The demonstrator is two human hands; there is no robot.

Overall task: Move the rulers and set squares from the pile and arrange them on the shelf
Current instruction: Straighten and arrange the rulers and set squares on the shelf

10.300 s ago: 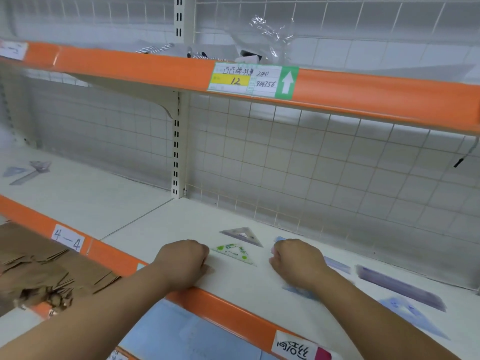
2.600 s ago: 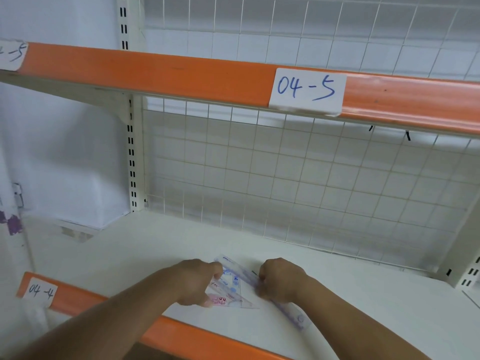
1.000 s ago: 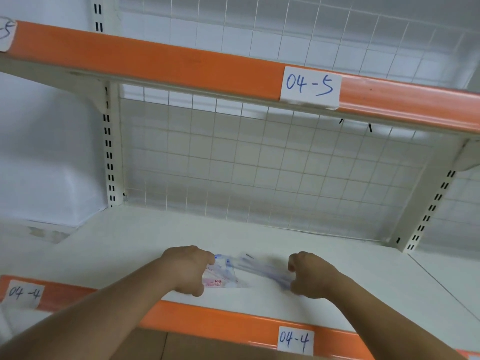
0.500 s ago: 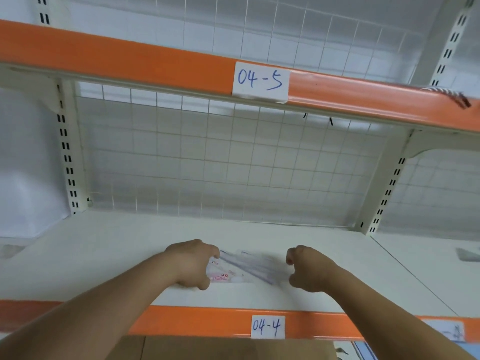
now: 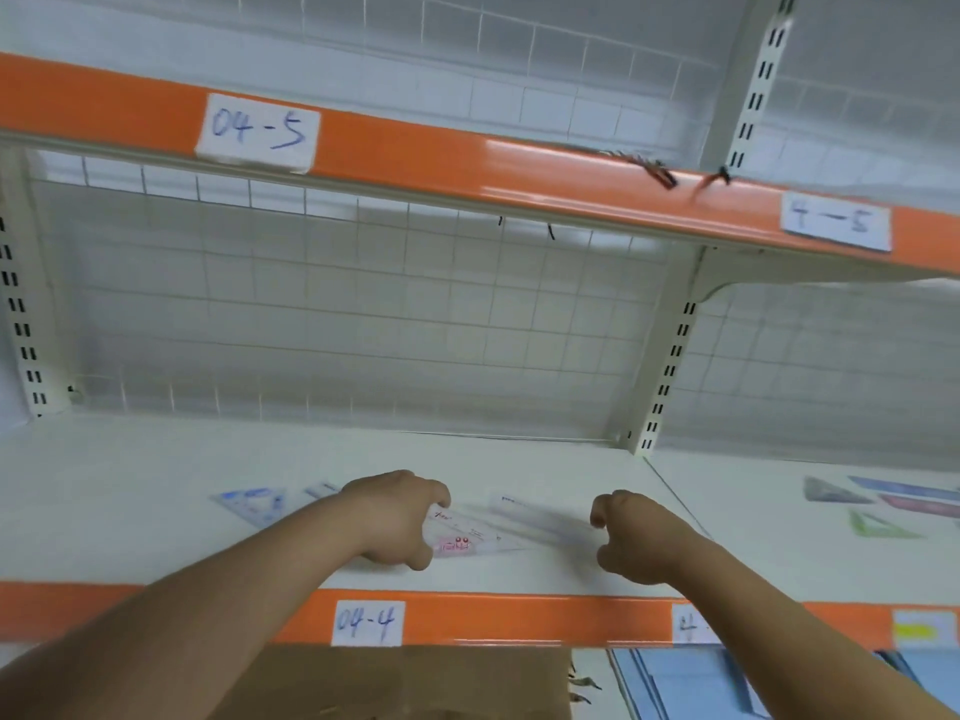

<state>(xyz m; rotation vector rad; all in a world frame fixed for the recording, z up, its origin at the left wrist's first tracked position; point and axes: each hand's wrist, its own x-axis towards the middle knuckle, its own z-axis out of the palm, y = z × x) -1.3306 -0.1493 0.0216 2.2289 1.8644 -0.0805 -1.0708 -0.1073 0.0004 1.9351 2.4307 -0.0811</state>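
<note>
Logging the hands first: what is the left hand (image 5: 400,517) doing? (Rec.)

It is curling over the left corner of the clear set square (image 5: 460,540), fingers at the far edge and thumb at the near edge. I am reading that as pinching the corner. (Obs.)

And what is the right hand (image 5: 628,537) holding? (Rec.)

It is sitting with fingers curled just beside the right end of the clear ruler (image 5: 540,517). Blur is hiding the contact, so I cannot tell whether it is gripping the ruler or nothing. The two hands are lying well apart, one at each end of the pair. (Obs.)

How are these pieces going to handle? (Rec.)

I am judging them thin, light, stiff plastic, slick and lying flush on the shelf (image 5: 130,511). Pressing on the flat face is likely going nowhere. Taking an edge or corner between fingertip and thumb is looking like the better hold, and bending is risking a snap. (Obs.)

Where is everything lying? (Rec.)

The ruler and clear set square are overlapping near the shelf front, above the 04-4 label (image 5: 368,622). A blue set square (image 5: 252,504) is lying just left of the left forearm. In the next bay to the right, a grey set square (image 5: 831,491), a blue ruler (image 5: 904,488) and a green set square (image 5: 883,526) are lying apart from one another. (Obs.)
</note>
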